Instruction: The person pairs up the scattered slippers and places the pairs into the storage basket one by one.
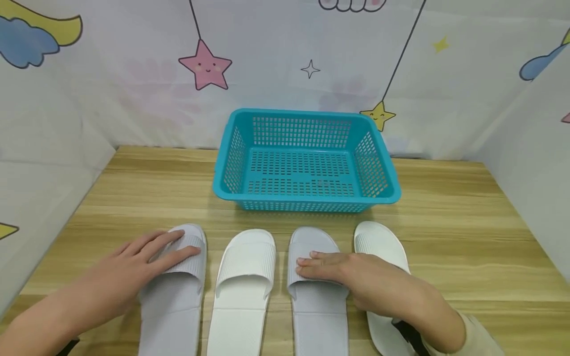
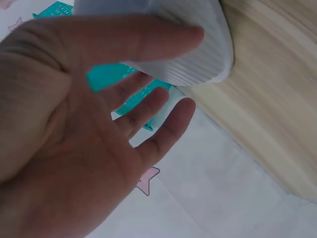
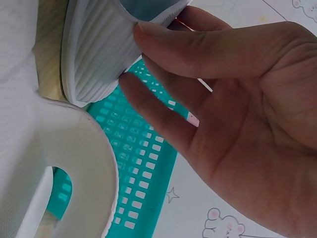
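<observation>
The left hand (image 1: 133,264) and right hand (image 1: 345,269), fingers (image 1: 180,254) loose, gripping nothing, touch grey slippers (image 1: 171,314) short of the worktop's far edge (image 1: 445,170); I'd pinch straps (image 1: 189,267) centrally.

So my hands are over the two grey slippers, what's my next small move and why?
I'd suggest gently curling your left hand round the strap of the leftmost grey slipper, since its fingers look spread over that strap rather than gripping it. Your right hand is over the other grey slipper, so a steadier hold probably comes before any lift.
</observation>
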Demonstrator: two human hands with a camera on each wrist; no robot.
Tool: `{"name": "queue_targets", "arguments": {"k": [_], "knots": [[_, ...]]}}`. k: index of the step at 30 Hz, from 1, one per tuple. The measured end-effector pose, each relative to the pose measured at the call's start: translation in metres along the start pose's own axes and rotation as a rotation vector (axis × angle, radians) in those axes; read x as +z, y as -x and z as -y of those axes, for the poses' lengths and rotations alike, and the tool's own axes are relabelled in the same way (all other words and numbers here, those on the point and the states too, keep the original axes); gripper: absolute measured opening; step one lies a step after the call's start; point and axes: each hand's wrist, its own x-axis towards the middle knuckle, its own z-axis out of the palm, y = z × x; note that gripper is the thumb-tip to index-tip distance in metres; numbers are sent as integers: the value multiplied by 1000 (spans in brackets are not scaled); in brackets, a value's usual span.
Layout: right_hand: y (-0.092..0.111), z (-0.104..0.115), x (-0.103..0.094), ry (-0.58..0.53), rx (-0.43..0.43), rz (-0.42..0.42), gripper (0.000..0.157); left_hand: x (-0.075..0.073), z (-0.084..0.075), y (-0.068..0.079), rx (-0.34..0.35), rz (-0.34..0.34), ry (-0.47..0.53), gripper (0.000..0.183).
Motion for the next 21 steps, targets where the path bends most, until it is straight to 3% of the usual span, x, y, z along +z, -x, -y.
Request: {"name": "queue_targets", "arguments": {"k": [4,10,21], "knots": [[1,-1,1,20,-35,-18,111,4,3,3,31,-11,-31,136],[3,-1,1,35,-42,-18,110,7,8,-6,64,18,-81,149],[4,4,6,138,-46,-20,113,1,22,-13,117,71,-14,124]]}}
